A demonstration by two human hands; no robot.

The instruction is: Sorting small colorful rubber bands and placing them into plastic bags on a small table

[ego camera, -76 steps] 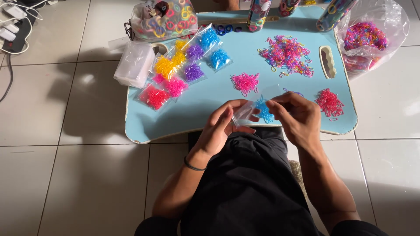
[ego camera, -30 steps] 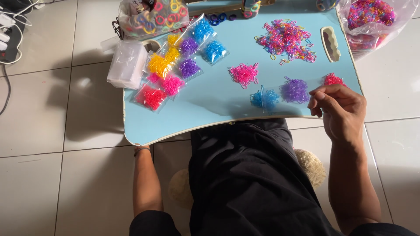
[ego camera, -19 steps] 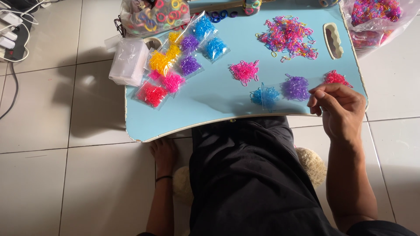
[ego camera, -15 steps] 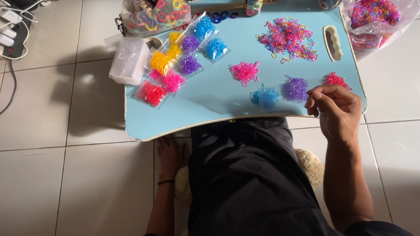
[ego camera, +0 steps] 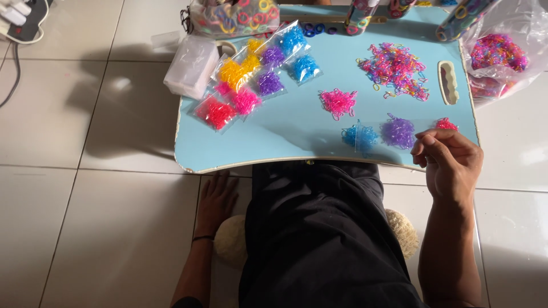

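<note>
A light blue lap table (ego camera: pixel 297 137) stands over my legs. My right hand (ego camera: pixel 448 162) hovers at its front right corner with fingers curled and pinched, beside a red pile of tiny rubber bands (ego camera: pixel 446 124) and a purple pile (ego camera: pixel 398 132). Whether it pinches a band I cannot tell. A blue pile (ego camera: pixel 359 137) and a pink pile (ego camera: pixel 338 102) lie nearby. My left hand (ego camera: pixel 216 201) rests flat on the floor tiles below the table's front edge, holding nothing.
Several small clear bags of sorted bands (ego camera: pixel 251 80) lie at the table's left. A mixed heap of bands (ego camera: pixel 394 67) sits at the back right. A stack of empty bags (ego camera: pixel 191 65), a big bag of bands (ego camera: pixel 495 57) and a power strip (ego camera: pixel 23 17) surround the table.
My left hand left the small bag at the table and dropped to the floor under the front edge. The blue and purple piles now lie loose. My right hand stayed at the front right corner.
</note>
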